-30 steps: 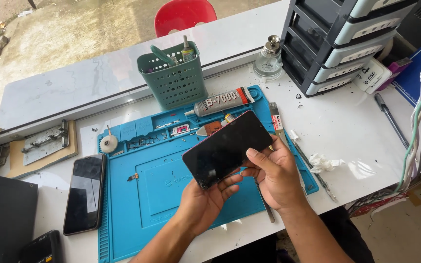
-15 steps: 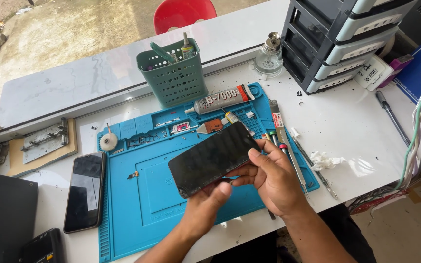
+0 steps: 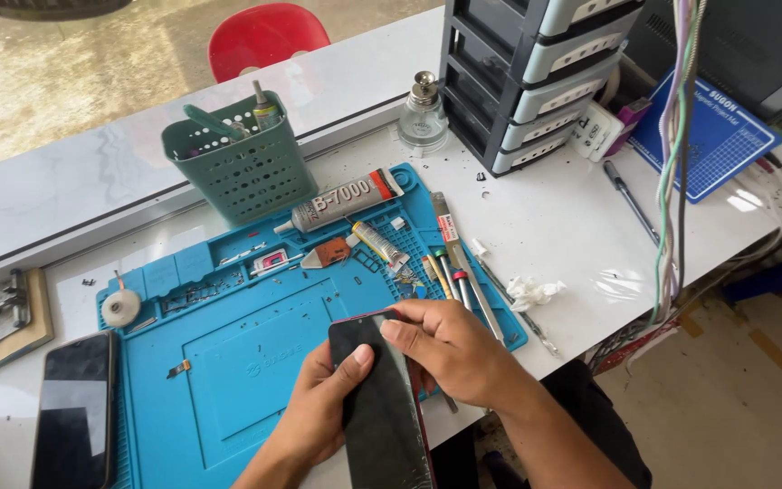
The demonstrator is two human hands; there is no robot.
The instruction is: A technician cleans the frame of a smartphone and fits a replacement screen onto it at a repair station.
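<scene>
Both hands hold a dark smartphone point(image 3: 380, 407) over the near edge of the blue repair mat point(image 3: 228, 380). The left hand point(image 3: 319, 412) cradles it underneath, thumb on the glass; the right hand point(image 3: 450, 349) closes its fingers on the top end. Thin, stiff, slick and likely fragile: best held by its edges.

my phone repair bench, blue silicone work mat point(image 3: 228, 380), glue tube point(image 3: 341, 201), green tool basket point(image 3: 242, 172), grey parts drawers point(image 3: 536, 77), spare phone point(image 3: 72, 418) beside me
</scene>
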